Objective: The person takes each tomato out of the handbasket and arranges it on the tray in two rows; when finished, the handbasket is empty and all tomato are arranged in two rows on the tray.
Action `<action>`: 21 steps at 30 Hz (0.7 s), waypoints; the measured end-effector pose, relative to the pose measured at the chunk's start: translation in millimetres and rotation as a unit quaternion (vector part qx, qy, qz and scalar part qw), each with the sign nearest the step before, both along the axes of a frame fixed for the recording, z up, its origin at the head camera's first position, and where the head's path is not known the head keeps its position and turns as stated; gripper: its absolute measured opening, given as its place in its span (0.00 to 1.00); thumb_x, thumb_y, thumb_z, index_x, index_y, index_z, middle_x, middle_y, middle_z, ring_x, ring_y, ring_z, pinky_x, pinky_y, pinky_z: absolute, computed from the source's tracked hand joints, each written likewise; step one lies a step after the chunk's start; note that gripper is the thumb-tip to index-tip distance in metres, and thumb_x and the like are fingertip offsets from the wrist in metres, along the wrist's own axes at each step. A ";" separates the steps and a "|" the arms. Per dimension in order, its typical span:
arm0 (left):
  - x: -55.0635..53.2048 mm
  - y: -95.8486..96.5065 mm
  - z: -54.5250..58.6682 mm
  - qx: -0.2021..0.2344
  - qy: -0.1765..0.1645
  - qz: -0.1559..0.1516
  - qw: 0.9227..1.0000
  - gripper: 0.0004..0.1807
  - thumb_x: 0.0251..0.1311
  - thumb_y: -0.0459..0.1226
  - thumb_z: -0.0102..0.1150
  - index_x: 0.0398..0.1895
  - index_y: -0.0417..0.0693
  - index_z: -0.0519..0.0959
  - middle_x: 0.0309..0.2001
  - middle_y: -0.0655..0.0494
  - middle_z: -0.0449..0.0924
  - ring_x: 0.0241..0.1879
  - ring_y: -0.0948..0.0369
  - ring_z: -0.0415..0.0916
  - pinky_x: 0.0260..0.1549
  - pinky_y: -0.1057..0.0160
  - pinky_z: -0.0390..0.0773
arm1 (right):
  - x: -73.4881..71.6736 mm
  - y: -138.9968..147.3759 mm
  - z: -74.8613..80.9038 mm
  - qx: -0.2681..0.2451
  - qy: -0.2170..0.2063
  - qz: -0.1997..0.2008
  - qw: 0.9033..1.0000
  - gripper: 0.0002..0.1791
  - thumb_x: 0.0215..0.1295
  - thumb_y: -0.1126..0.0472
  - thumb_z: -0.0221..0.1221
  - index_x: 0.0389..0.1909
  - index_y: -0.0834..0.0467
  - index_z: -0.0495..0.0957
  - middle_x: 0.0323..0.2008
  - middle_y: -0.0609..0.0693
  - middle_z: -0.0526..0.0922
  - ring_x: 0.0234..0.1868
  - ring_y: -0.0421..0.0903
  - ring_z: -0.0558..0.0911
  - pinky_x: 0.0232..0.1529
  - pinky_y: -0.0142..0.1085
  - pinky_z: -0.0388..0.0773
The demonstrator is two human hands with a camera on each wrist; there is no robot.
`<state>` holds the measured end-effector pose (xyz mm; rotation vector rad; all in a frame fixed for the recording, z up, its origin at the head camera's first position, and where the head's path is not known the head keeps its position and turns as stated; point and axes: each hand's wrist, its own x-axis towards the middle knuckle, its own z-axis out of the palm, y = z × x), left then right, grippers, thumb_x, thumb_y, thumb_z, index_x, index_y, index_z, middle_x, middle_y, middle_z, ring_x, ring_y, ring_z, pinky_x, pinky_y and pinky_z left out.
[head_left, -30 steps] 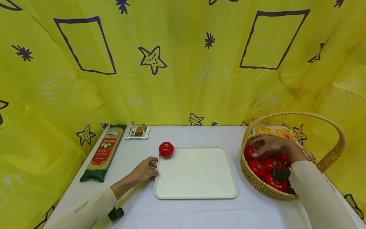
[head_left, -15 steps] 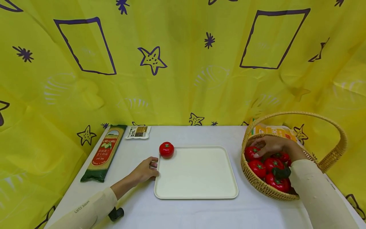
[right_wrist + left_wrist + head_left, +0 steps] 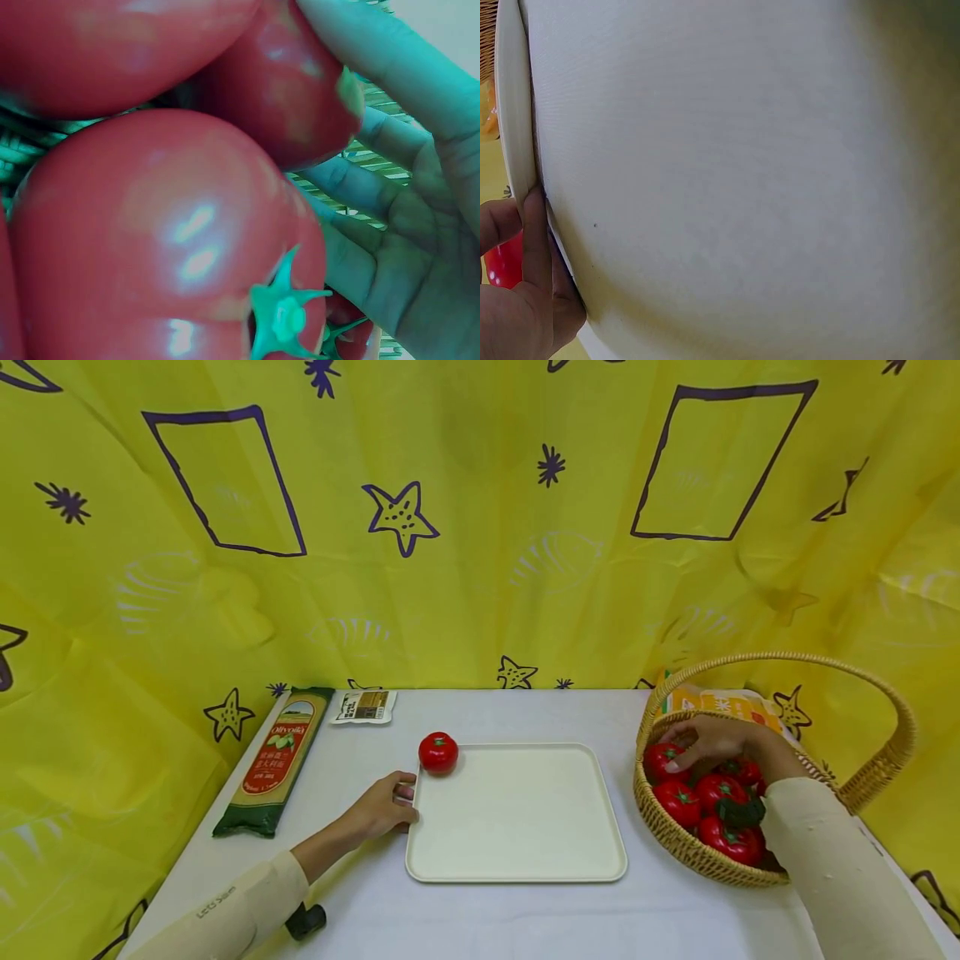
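Note:
My left hand (image 3: pixel 378 808) pinches the left rim of a cream rectangular tray (image 3: pixel 517 818); in the left wrist view its fingers (image 3: pixel 536 247) lie about the tray's edge. One red tomato (image 3: pixel 438 752) sits on the tray's far left corner. At the right, my right hand (image 3: pixel 712 742) reaches into a wicker basket (image 3: pixel 675 847) of several tomatoes. Its thumb and fingers curl round the tomato (image 3: pixel 660 762) at the basket's far left side. In the right wrist view the thumb and fingers are on either side of that tomato (image 3: pixel 281 90), while a larger tomato (image 3: pixel 150 232) fills the foreground.
A long pasta packet (image 3: pixel 277 760) lies at the left, beside a small white packet (image 3: pixel 363 707). Behind the basket is an orange bag (image 3: pixel 738 706). The basket's tall handle (image 3: pixel 787 657) arches over the right arm. A yellow patterned curtain (image 3: pixel 480 593) hangs behind the white table.

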<state>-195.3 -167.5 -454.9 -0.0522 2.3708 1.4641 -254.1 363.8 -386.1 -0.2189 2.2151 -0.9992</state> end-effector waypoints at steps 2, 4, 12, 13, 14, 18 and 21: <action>0.3 0.0 0.2 -0.003 -0.001 0.002 1.000 0.34 0.51 0.21 0.65 0.65 0.33 0.68 0.47 0.43 0.73 0.42 0.55 0.76 0.35 0.58 0.88 | 0.1 0.0 0.2 0.001 0.002 -0.002 1.000 0.34 0.63 0.57 0.68 0.63 0.71 0.69 0.56 0.62 0.77 0.46 0.51 0.84 0.49 0.45 0.85; 0.5 0.1 0.6 -0.007 0.000 0.000 1.000 0.34 0.52 0.21 0.65 0.65 0.33 0.68 0.48 0.43 0.73 0.42 0.55 0.76 0.35 0.58 0.88 | -0.1 0.2 0.5 0.004 0.006 -0.005 1.000 0.35 0.63 0.57 0.68 0.64 0.72 0.68 0.58 0.64 0.75 0.46 0.51 0.84 0.49 0.45 0.85; 0.5 0.4 0.5 -0.008 0.002 -0.003 1.000 0.34 0.52 0.21 0.65 0.65 0.32 0.67 0.48 0.42 0.74 0.42 0.54 0.76 0.35 0.58 0.88 | 0.1 3.1 3.9 0.015 0.024 -0.010 1.000 0.37 0.63 0.54 0.68 0.66 0.70 0.66 0.62 0.68 0.71 0.50 0.50 0.82 0.50 0.45 0.85; 0.4 0.4 0.4 -0.009 0.002 -0.002 1.000 0.34 0.52 0.21 0.65 0.65 0.32 0.67 0.47 0.42 0.74 0.41 0.54 0.76 0.35 0.58 0.88 | 0.5 3.4 4.3 0.010 0.024 -0.012 1.000 0.37 0.63 0.54 0.67 0.67 0.70 0.66 0.62 0.68 0.70 0.50 0.50 0.82 0.51 0.46 0.85; 0.3 0.4 0.3 -0.008 0.002 0.000 1.000 0.34 0.52 0.21 0.65 0.65 0.32 0.67 0.47 0.42 0.74 0.41 0.54 0.76 0.35 0.58 0.88 | 1.0 3.7 4.5 0.007 0.024 -0.013 1.000 0.38 0.64 0.54 0.67 0.67 0.70 0.66 0.63 0.69 0.69 0.51 0.51 0.82 0.51 0.46 0.85; 0.5 0.0 -0.7 0.003 0.005 -0.003 1.000 0.35 0.51 0.20 0.64 0.65 0.31 0.67 0.47 0.42 0.73 0.42 0.55 0.76 0.35 0.57 0.88 | 3.3 4.8 5.1 -0.004 0.030 -0.013 0.999 0.38 0.64 0.54 0.66 0.68 0.71 0.64 0.65 0.71 0.67 0.54 0.52 0.81 0.53 0.47 0.85; 1.0 -0.3 -2.2 0.012 0.008 -0.005 1.000 0.35 0.49 0.20 0.63 0.65 0.30 0.67 0.47 0.42 0.73 0.41 0.55 0.76 0.34 0.57 0.88 | 4.5 5.9 5.4 -0.012 0.037 -0.011 0.999 0.38 0.65 0.55 0.66 0.68 0.71 0.63 0.66 0.72 0.65 0.54 0.53 0.81 0.52 0.47 0.85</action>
